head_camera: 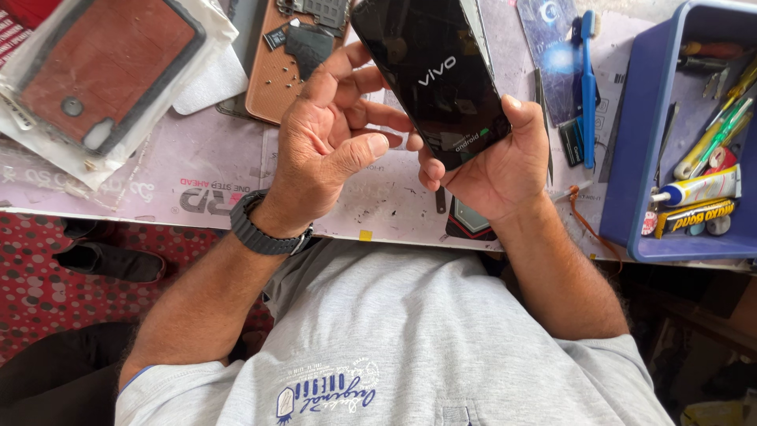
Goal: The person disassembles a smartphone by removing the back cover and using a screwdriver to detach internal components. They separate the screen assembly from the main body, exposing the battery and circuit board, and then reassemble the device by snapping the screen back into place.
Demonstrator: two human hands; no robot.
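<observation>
We see a black smartphone [430,71] held tilted above the desk [213,170], its lit screen facing up. The right hand [497,166] has its grip closed around the phone's lower end, thumb up the right edge, so the phone runs off toward 11 o'clock from that palm. The left hand [327,134] (a black watch [264,229] on its wrist) sits at 9 o'clock of the phone, grip open, fingertips touching its left edge. A blue tray [635,158] of tools lies at 3 o'clock.
</observation>
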